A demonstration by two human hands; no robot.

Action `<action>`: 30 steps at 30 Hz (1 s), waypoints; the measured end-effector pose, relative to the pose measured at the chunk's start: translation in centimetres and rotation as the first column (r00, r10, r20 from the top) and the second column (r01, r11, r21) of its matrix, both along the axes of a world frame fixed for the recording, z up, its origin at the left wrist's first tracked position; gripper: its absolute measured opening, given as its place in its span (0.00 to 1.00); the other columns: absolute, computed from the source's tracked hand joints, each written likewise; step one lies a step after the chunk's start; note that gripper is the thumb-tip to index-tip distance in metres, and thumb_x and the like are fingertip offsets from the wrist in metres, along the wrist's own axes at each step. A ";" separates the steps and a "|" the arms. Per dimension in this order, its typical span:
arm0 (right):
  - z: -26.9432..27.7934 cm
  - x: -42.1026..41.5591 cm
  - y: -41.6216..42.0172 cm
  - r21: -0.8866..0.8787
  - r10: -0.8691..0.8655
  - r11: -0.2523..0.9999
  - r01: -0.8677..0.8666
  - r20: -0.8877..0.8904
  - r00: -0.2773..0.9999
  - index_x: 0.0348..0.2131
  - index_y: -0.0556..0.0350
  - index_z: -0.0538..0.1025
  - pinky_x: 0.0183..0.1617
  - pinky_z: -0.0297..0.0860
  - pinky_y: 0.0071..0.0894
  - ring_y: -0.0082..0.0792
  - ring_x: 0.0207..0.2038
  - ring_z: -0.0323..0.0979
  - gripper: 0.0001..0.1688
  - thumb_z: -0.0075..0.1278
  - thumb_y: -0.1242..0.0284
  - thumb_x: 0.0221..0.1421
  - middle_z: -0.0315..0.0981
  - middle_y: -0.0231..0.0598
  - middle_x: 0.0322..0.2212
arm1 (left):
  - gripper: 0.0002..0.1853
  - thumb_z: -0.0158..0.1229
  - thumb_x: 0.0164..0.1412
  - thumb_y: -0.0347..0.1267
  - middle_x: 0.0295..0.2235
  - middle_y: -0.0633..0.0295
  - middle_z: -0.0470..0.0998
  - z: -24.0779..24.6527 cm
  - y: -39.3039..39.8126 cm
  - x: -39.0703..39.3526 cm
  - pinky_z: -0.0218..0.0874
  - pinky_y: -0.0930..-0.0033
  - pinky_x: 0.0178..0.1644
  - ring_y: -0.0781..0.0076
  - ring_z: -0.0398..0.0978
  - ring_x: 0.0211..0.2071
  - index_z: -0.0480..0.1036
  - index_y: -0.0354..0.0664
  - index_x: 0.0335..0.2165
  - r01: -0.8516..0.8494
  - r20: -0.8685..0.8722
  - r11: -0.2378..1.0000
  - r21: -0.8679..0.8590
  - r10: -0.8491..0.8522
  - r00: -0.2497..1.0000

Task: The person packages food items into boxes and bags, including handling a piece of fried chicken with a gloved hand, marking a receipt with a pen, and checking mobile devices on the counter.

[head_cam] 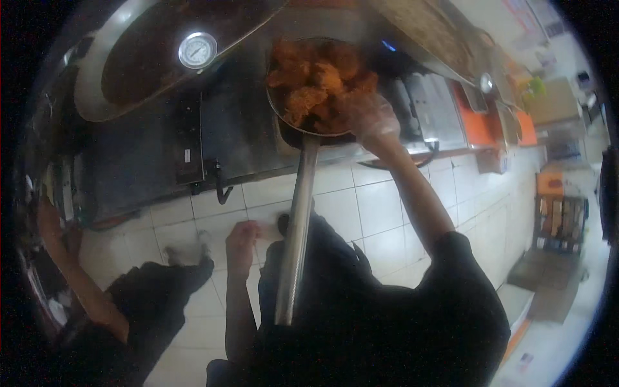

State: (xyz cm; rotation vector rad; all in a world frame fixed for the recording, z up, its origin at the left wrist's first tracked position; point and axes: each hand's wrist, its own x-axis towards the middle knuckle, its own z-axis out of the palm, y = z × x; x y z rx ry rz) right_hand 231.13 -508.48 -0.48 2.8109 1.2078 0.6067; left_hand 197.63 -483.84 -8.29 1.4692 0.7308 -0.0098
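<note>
A round pan or strainer [273, 104] heaped with browned, crumb-coated fried pieces [329, 80] stands at the counter before me. Its long metal handle [300, 232] points down towards my body. My right hand [375, 121], in a clear plastic glove, lies at the right rim against the pieces; its fingers blur into them, so whether it grips one cannot be told. My left hand [245, 237] hangs left of the handle, away from it, with its fingers curled; nothing plain shows in it.
Dial thermometers [197, 50] sit by large metal vessels [92, 92] on both sides. Black hoses or handles [222, 184] project from the counter front. A co-worker's arm [80, 280] is at the left. Orange trays [478, 121] and boxes stand right, over a tiled floor [382, 203].
</note>
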 end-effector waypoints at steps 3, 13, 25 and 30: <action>-3.5 3.8 -1.4 0.454 0.224 0.891 -0.026 -0.388 0.894 0.50 0.43 0.76 0.57 0.66 0.41 0.40 0.54 0.67 0.18 0.46 0.71 0.60 0.70 0.38 0.53 | 0.15 0.53 0.66 0.41 0.34 0.64 0.78 -0.3 -1.2 2.8 0.64 0.70 0.43 0.75 0.75 0.36 0.75 0.41 0.41 -0.044 0.036 0.999 0.004 0.043 0.998; 1.3 7.3 -1.2 0.348 0.409 0.912 -0.218 -0.721 0.560 0.51 0.44 0.74 0.53 0.71 0.39 0.42 0.49 0.72 0.24 0.57 0.64 0.54 0.71 0.38 0.50 | 0.11 0.54 0.66 0.34 0.35 0.62 0.79 -1.9 -5.9 5.2 0.62 0.73 0.40 0.76 0.75 0.35 0.74 0.40 0.42 -0.289 0.137 0.954 -0.081 0.298 0.945; 3.0 8.5 1.1 0.457 0.588 0.805 -0.378 -0.695 0.413 0.40 0.57 0.79 0.40 0.74 0.36 0.41 0.42 0.77 0.15 0.54 0.67 0.56 0.76 0.44 0.44 | 0.15 0.53 0.67 0.38 0.34 0.59 0.76 0.5 -8.6 6.0 0.68 0.69 0.38 0.72 0.76 0.34 0.72 0.37 0.44 -0.367 0.213 0.927 -0.080 0.375 0.902; 3.9 10.8 0.4 0.665 0.759 0.636 0.392 -0.632 -0.158 0.43 0.59 0.76 0.39 0.75 0.29 0.33 0.39 0.77 0.14 0.49 0.70 0.60 0.74 0.44 0.47 | 0.15 0.57 0.61 0.27 0.35 0.57 0.76 2.0 -8.8 6.5 0.72 0.71 0.36 0.69 0.76 0.33 0.70 0.35 0.46 -0.427 0.164 0.857 -0.288 0.483 0.860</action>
